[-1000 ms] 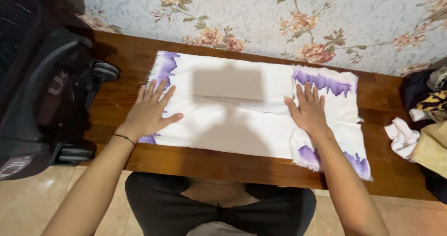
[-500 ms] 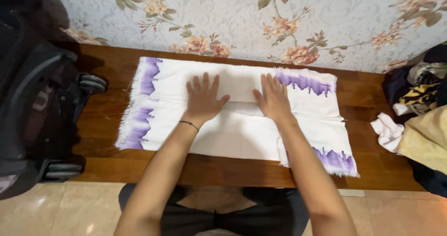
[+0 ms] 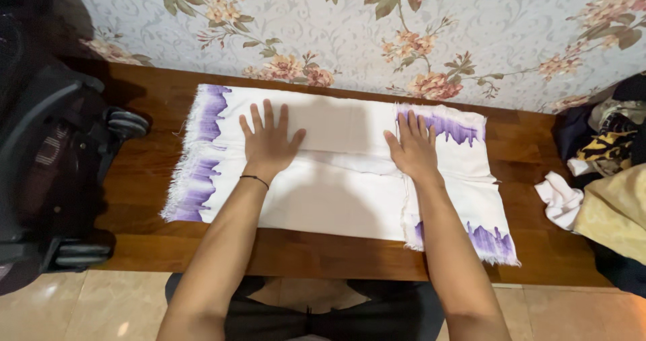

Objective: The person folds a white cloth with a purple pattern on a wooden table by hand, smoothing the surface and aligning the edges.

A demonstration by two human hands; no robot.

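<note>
From where I sit, the biggest thing in view is the dark wooden surface point(image 3: 155, 105), set against floral wallpaper point(image 3: 350, 25), and nearly all of its middle is taken up by the white cloth with purple fringed ends point(image 3: 336, 200). A second ago my hands were far apart, one near each purple end. Since then they have slid inward and the view has tilted a little, so the cloth sits more centred. I read that as smoothing from the ends toward the middle, with the folded layers now pressed flatter along the seam that crosses the cloth.

The left hand point(image 3: 268, 142) lies palm down on the cloth left of centre, fingers point(image 3: 268, 116) spread wide and flat, gripping nothing. The right hand point(image 3: 414, 149) lies palm down just inside the right purple band, fingers straight and closer together, also holding nothing; the overlapping flap edge runs down beside its wrist.

To the left stands a black wheeled chair point(image 3: 47, 173), its caster at the surface's edge. At the right edge sits a heap of clothes point(image 3: 605, 173) in dark, yellow and pale fabric, apart from the cloth.

I see no packages, labels or signs anywhere; the only pattern is the wallpaper's flowers.
</note>
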